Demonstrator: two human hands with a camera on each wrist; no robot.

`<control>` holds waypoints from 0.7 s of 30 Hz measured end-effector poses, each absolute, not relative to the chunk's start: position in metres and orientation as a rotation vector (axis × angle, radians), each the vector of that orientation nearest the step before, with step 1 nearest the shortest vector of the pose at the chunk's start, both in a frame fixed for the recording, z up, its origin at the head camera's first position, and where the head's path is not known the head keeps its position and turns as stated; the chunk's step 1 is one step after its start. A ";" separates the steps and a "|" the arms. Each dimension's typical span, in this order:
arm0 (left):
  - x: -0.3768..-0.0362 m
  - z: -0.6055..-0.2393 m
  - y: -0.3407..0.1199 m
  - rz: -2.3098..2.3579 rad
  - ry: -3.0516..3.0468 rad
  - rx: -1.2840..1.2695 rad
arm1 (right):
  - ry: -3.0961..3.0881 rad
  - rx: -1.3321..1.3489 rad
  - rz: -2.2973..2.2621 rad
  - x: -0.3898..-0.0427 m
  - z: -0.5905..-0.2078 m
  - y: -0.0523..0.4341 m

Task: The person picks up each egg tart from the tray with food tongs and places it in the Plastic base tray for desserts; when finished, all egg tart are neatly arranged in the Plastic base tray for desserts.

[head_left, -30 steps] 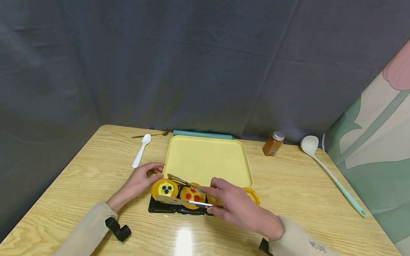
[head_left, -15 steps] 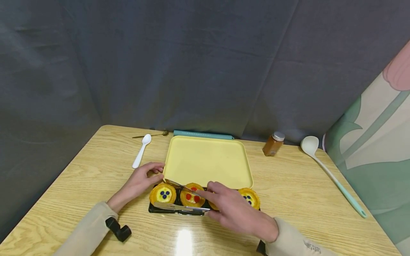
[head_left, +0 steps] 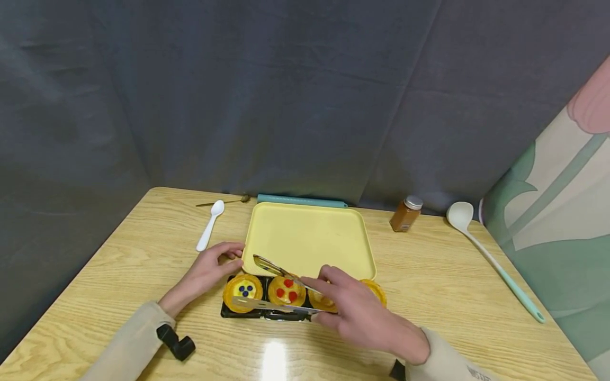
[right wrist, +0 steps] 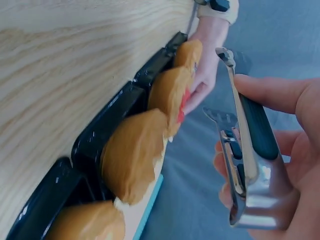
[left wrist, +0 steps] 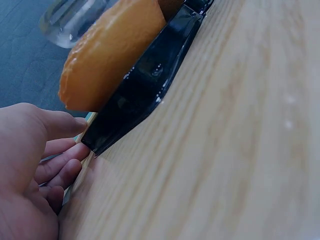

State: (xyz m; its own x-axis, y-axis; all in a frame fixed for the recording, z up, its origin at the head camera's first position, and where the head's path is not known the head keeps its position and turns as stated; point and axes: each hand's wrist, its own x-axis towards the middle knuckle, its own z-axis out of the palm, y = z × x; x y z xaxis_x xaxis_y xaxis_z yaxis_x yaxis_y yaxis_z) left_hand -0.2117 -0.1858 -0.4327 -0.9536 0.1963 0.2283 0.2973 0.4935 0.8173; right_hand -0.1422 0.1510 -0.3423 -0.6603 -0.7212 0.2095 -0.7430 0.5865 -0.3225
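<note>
My right hand (head_left: 355,309) grips metal tongs (head_left: 274,306) with flat slotted ends. Dark panels on their handles show in the right wrist view. The tongs are spread apart and empty, one end overlapping the front of the blueberry-topped tart (head_left: 242,290), the other over the tray's near edge. That tart sits at the left end of a black compartment tray (head_left: 231,312). Beside it is a tart with red toppings (head_left: 287,292); more tarts are partly hidden by the hand. My left hand (head_left: 212,267) rests its fingers at the yellow tray's left edge, thumb near the black tray's corner (left wrist: 92,142).
The yellow tray (head_left: 310,233) lies behind the tarts, with a teal bar (head_left: 302,200) beyond it. Left are a white spoon (head_left: 209,227) and a thin dark utensil (head_left: 221,201). Right are a brown jar (head_left: 405,214) and a long-handled ladle (head_left: 500,270).
The left tart has been lowered from between the tongs into the black tray. The tongs have since spread and risen slightly off it. My left hand stays in place.
</note>
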 end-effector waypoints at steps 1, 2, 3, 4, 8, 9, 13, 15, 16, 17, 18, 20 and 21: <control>-0.212 -0.433 -0.186 -1.466 -2.625 -0.435 | -2.753 1.240 0.616 -0.141 -0.342 0.154; -0.212 -0.432 -0.186 -1.465 -2.625 -0.435 | -2.759 1.209 0.631 -0.140 -0.342 0.158; -0.212 -0.432 -0.186 -1.468 -2.625 -0.435 | -2.768 1.178 0.639 -0.139 -0.342 0.161; -0.212 -0.432 -0.186 -1.469 -2.625 -0.438 | -2.775 1.147 0.649 -0.138 -0.342 0.165; -0.211 -0.433 -0.186 -1.472 -2.628 -0.436 | -2.806 1.006 0.677 -0.133 -0.343 0.183; -0.211 -0.433 -0.186 -1.472 -2.626 -0.433 | -2.814 0.972 0.686 -0.131 -0.343 0.188; -0.210 -0.434 -0.187 -1.469 -2.620 -0.424 | -2.818 0.842 0.722 -0.126 -0.342 0.210; -0.209 -0.434 -0.187 -1.476 -2.617 -0.418 | -2.806 0.784 0.731 -0.123 -0.341 0.221; -0.209 -0.434 -0.187 -1.478 -2.619 -0.419 | -2.799 0.754 0.726 -0.122 -0.341 0.227; -0.210 -0.434 -0.187 -1.482 -2.618 -0.415 | -2.794 0.724 0.719 -0.122 -0.342 0.233; -0.210 -0.433 -0.186 -1.485 -2.619 -0.417 | -2.787 0.697 0.708 -0.121 -0.342 0.238; -0.210 -0.433 -0.185 -1.492 -2.620 -0.412 | -2.776 0.650 0.680 -0.120 -0.343 0.250; -0.210 -0.433 -0.185 -1.492 -2.620 -0.413 | -2.774 0.626 0.661 -0.120 -0.344 0.256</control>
